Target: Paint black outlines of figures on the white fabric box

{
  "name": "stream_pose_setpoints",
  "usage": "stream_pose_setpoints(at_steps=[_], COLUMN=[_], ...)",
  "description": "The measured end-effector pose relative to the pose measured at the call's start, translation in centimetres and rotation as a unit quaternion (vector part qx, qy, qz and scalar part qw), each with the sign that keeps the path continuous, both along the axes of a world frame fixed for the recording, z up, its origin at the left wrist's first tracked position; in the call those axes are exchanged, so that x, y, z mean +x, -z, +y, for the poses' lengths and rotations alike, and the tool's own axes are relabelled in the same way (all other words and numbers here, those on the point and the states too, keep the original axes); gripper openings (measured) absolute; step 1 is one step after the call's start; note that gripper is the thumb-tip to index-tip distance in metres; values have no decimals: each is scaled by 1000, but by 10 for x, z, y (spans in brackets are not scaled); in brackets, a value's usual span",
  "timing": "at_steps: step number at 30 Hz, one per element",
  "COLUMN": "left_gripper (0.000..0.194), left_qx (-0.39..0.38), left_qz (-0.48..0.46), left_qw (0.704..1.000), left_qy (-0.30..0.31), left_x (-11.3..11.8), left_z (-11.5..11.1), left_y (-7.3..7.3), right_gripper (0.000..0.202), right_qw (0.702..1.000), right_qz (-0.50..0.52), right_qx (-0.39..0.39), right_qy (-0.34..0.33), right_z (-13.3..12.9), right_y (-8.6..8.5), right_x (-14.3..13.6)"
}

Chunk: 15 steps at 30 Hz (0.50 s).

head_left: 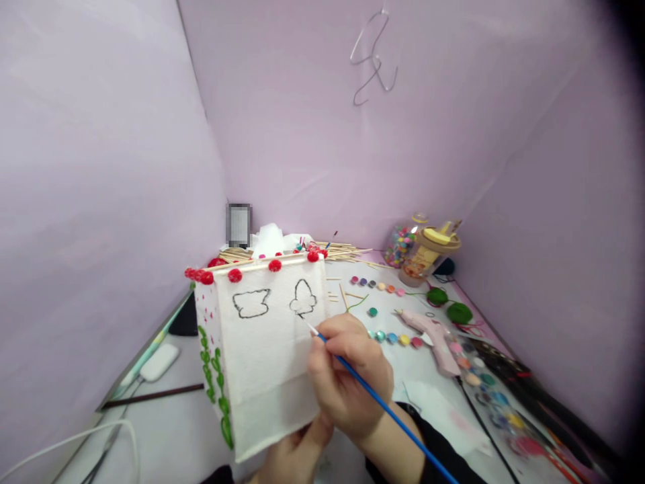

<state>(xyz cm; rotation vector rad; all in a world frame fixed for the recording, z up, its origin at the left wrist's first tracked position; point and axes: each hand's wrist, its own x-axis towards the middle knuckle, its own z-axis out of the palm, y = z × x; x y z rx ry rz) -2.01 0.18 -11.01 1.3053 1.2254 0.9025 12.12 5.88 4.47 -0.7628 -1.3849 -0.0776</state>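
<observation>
My right hand (353,373) pinches a thin blue paintbrush (375,392), its tip touching the white front face of a box (272,376) just under a black outline. Two outlines show on that face: a butterfly-like shape at left and a second winged shape at right. Red pompoms (234,275) line the box's top edge. Green leafy vines and small red dots decorate its left side. Beneath, my left hand (297,454) grips the box's lower right edge, partly hidden by my right hand and the box.
Paint pots (392,338) stand in rows at right, near a pink glue gun (433,339). Green yarn balls (459,312), a jar of coloured beads (400,246) and a lidded cup (427,255) lie beyond. Wooden sticks (342,254) are behind the box; a white cable (128,430) is at left.
</observation>
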Motion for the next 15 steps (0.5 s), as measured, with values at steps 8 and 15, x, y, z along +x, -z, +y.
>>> stream_pose_setpoints(at_steps=[8,15], left_gripper=[55,44], left_qx=[-67,-33], left_qz=[-14,-66], left_qw=[997,996], left_qy=[41,49], left_x=[4,2], left_z=[2,4], left_y=[-6,3], right_gripper=[28,32], right_qw=[1000,1000], right_qz=[-12,-14], right_qx=[12,-3], right_qy=[13,-8], right_z=[2,3], right_y=[1,9], right_x=[-1,0])
